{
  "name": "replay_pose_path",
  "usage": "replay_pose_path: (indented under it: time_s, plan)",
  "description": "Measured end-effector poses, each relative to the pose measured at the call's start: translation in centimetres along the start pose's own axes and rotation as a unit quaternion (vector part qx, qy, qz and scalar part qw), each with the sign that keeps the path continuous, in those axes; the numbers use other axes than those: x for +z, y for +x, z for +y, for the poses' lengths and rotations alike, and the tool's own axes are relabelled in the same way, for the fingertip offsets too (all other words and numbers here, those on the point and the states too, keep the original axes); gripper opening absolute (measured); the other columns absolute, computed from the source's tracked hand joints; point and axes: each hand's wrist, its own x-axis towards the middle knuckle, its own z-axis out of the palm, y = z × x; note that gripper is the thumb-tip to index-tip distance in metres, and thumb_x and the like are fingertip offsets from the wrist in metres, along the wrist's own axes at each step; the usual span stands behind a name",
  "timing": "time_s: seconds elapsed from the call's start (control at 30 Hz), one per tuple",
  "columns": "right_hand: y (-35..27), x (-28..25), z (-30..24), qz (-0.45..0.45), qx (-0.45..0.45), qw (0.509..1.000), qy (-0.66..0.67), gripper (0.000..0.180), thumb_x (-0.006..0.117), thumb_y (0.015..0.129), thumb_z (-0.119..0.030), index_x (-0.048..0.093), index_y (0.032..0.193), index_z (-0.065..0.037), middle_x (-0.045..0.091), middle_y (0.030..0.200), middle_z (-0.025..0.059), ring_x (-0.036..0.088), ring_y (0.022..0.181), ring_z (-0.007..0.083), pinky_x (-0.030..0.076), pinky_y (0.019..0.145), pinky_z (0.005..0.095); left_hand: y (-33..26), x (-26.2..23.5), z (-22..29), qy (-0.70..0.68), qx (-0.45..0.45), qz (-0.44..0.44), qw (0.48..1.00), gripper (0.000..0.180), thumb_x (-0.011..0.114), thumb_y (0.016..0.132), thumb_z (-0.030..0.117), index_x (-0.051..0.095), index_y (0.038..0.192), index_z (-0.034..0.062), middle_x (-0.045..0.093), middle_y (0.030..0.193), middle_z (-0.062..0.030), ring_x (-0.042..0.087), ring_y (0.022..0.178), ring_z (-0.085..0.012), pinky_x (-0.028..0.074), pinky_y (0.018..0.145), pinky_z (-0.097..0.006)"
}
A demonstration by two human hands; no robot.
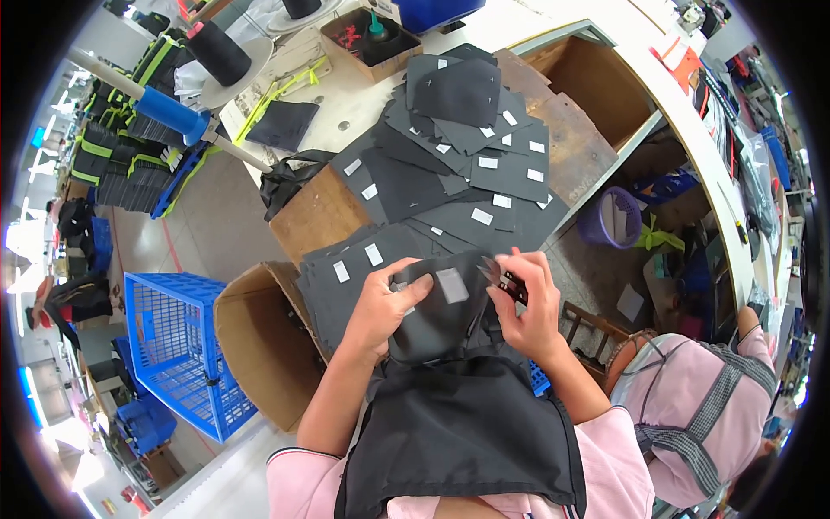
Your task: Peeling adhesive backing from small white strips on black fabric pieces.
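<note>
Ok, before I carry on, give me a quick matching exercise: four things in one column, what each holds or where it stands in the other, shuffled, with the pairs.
Things:
1. Left hand
2. Blue crate
3. Right hand
4. Purple basket

Matches:
A. Holds pointed snips
B. Stands right of the pile of dark pieces
C. Pinches a dark panel bearing a pale patch
D. Stands left of the open cardboard box

Pairs: 1-C, 2-D, 3-A, 4-B
</note>
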Motion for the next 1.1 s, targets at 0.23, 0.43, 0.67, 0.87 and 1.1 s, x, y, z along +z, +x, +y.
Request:
replay_pose_path:
  time_s: [0.23, 0.43, 0.67, 0.87, 1.1]
  plan:
    - [0.2, -1.0, -1.6, -0.006, -0.047, 0.997, -0.056, 0.038, 0.071, 0.065, -0.003, 0.061, 0.101, -0.007, 0.054, 0.084, 0.0084, 0.056, 0.063, 0.0219, 0.047, 0.054, 0.0310, 0.2, 1.3, 0.5, 0.086, 0.128, 0.088, 0.984, 0.028, 0.056, 0.084, 0.000, 0.060, 0.111, 0.0036, 0.060, 0.104, -0.0033, 0.054, 0.090, -0.0088, 0.041, 0.083, -0.022]
    - [1.2, -0.3, -1.9, 0.026, -0.086, 0.995, -0.042, 0.036, 0.071, 0.066, -0.004, 0.062, 0.100, -0.006, 0.055, 0.085, 0.0091, 0.057, 0.062, 0.0222, 0.047, 0.052, 0.0305, -0.6, 2.0, 1.2, 0.134, 0.180, 0.103, 0.969, 0.032, 0.060, 0.081, 0.001, 0.059, 0.112, 0.0028, 0.058, 0.111, -0.0048, 0.050, 0.104, -0.0126, 0.035, 0.094, -0.025]
    - [1.3, -0.2, -0.9, -0.044, 0.046, 0.997, 0.032, 0.030, 0.070, 0.070, -0.003, 0.062, 0.098, -0.007, 0.056, 0.085, 0.0093, 0.056, 0.058, 0.0219, 0.046, 0.050, 0.0304, -0.8, 1.4, 0.9, 0.135, 0.153, 0.076, 0.976, 0.037, 0.066, 0.076, 0.005, 0.059, 0.111, 0.0046, 0.059, 0.110, -0.0038, 0.047, 0.108, -0.0137, 0.029, 0.099, -0.029]
    - [1.1, -0.5, -0.2, -0.026, -0.078, 0.996, -0.046, 0.038, 0.072, 0.063, -0.005, 0.063, 0.099, -0.009, 0.055, 0.081, 0.0053, 0.055, 0.062, 0.0195, 0.044, 0.054, 0.0297, -0.8, 1.8, 1.3, 0.158, 0.174, 0.047, 0.971, 0.039, 0.060, 0.072, -0.001, 0.060, 0.111, 0.0051, 0.059, 0.110, -0.0043, 0.048, 0.108, -0.0149, 0.031, 0.098, -0.029]
    - [2.4, -1.4, 0.7, -0.071, -0.166, 0.981, -0.063, 0.035, 0.072, 0.064, -0.009, 0.063, 0.098, -0.010, 0.055, 0.080, 0.0020, 0.055, 0.062, 0.0175, 0.041, 0.052, 0.0288, -1.1, 1.7, 2.0, 0.165, 0.113, 0.008, 0.980, 0.037, 0.055, 0.073, -0.004, 0.061, 0.109, 0.0042, 0.060, 0.103, -0.0037, 0.053, 0.097, -0.0116, 0.039, 0.089, -0.025]
